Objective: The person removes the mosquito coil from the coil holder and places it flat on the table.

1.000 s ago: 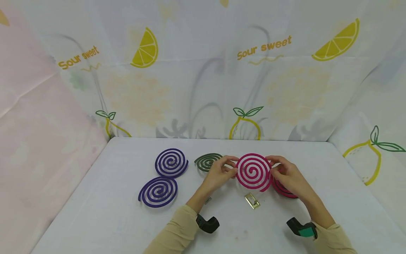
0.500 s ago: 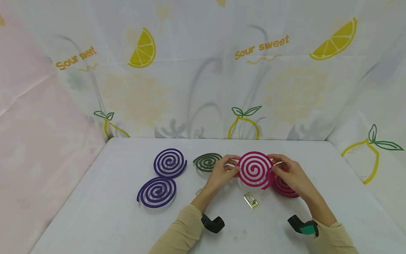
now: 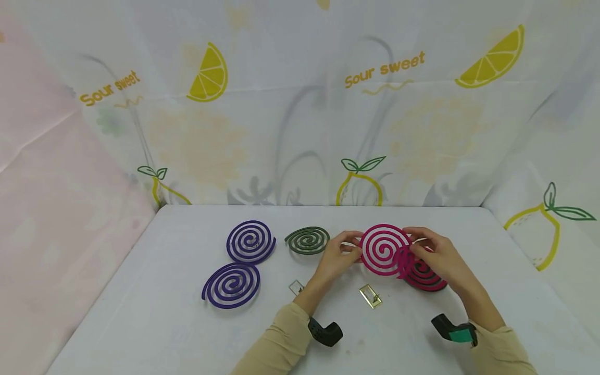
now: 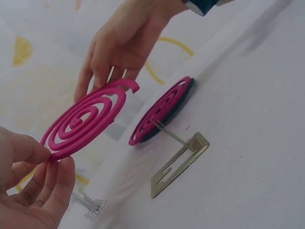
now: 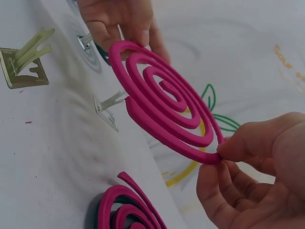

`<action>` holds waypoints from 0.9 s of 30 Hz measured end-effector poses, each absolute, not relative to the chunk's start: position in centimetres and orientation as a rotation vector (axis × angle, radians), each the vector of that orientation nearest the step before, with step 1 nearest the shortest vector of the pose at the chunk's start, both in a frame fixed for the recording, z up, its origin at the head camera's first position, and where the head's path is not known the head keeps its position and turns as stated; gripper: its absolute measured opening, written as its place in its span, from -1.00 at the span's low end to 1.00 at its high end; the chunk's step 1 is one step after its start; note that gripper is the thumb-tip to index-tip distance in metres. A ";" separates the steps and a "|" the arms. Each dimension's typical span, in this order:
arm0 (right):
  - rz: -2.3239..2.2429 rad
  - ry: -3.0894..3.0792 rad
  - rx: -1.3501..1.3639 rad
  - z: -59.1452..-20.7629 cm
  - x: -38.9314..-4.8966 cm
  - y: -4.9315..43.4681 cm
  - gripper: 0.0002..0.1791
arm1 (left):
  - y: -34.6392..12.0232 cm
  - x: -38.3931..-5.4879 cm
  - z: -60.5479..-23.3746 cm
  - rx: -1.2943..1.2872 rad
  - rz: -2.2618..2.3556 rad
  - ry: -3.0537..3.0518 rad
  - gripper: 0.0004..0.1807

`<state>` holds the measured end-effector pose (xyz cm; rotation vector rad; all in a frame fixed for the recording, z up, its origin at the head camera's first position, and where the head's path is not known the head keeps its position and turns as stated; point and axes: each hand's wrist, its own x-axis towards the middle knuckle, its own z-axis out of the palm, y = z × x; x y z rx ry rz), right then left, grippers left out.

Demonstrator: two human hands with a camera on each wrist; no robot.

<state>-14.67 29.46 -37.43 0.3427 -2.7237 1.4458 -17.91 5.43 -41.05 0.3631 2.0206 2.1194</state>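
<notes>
Over the white table [image 3: 140, 312], the left hand [image 3: 339, 255] and right hand [image 3: 437, 256] pinch opposite edges of a pink spiral [image 3: 385, 252] aloft near the pink-and-dark spiral pair [image 3: 425, 271]; I'd call it a positioning step, the next move wanting gentle, even lowering.

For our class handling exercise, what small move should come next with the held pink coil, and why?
Probably lower the held pink coil onto the silver stand seen past its edge in the right wrist view: the left hand and right hand pinch opposite edges, holding it clear of the table, while that stand bears no coil.
</notes>
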 end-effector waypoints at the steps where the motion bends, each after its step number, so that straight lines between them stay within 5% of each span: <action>1: 1.446 -2.721 0.341 -37.5 -14.7 29.6 -0.60 | 5.6 -17.9 -41.1 0.362 2.121 2.022 -0.62; 27: 1.411 -2.763 0.253 -37.3 -14.7 31.5 -0.61 | 8.1 -17.1 -41.9 0.346 2.034 2.148 -0.55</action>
